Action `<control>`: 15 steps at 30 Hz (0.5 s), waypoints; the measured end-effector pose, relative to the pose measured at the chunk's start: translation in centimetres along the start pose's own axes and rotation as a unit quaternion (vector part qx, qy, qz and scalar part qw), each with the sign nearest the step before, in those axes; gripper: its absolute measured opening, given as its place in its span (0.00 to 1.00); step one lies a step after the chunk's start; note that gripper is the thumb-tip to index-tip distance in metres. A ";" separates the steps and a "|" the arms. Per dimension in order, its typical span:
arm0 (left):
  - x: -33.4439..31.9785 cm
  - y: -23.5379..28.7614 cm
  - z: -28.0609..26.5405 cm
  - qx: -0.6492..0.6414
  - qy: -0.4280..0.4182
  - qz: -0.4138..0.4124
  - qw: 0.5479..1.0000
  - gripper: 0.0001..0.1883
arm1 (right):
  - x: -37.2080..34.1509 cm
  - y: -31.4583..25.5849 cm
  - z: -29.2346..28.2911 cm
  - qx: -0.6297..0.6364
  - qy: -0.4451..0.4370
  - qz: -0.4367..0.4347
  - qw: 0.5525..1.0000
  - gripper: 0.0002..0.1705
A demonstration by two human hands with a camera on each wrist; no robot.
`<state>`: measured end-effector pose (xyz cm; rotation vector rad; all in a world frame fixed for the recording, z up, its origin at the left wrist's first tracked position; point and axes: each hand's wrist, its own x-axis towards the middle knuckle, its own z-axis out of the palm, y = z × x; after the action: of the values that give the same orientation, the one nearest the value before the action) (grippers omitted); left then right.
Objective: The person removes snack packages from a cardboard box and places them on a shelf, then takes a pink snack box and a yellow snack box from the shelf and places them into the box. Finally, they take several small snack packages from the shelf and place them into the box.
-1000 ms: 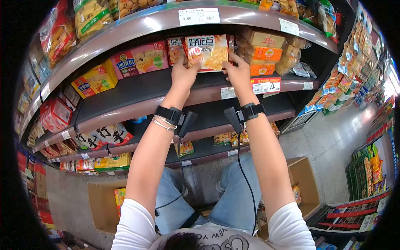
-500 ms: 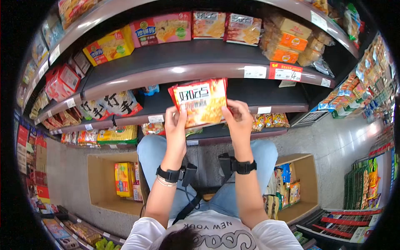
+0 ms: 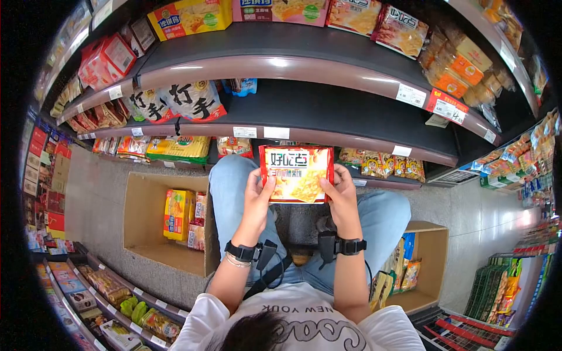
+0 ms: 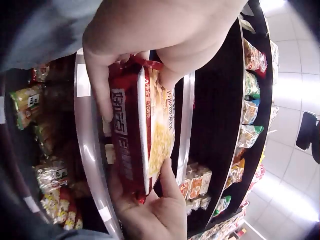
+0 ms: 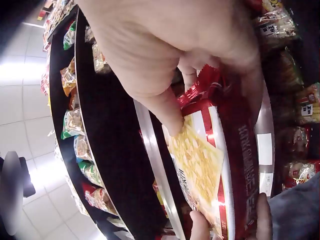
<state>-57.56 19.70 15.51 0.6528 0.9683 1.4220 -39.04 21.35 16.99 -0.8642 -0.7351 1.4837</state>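
Two hands, left (image 3: 257, 198) and right (image 3: 344, 196), gripping red snack packet (image 3: 297, 175) by opposite ends, thumbs on front.

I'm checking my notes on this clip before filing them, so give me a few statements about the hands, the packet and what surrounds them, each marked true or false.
1. The left hand and the right hand both hold the red packet. True.
2. The packet's picture side faces the floor. False: it faces up towards the head camera.
3. The carton beside the left leg is empty. False: that carton has a yellow package in it.
4. On the shelf, the yellow box is left of the pink box. True.
5. Only one wrist wears a black strap. False: both do.
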 end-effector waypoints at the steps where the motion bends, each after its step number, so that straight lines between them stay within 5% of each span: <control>1: 0.1 0.0 0.0 0.000 0.000 0.001 1.000 0.15 | 0.0 -0.2 0.0 -0.003 -0.004 0.003 1.000 0.24; 9: 0.9 0.3 0.2 -0.011 -0.020 -0.048 0.999 0.16 | -0.6 -0.7 -0.6 -0.044 -0.060 0.078 0.994 0.29; 13: 1.5 0.0 1.6 0.140 0.007 0.009 0.990 0.30 | -0.5 0.9 0.6 -0.118 0.028 -0.045 0.992 0.26; 15: 1.4 -0.2 2.5 0.180 0.000 0.034 0.983 0.41 | -0.7 2.3 1.8 -0.258 0.083 -0.128 0.954 0.24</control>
<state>-55.51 21.46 16.33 0.9588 1.2276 1.3151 -41.75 20.50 15.99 -1.2184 -1.0875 0.9828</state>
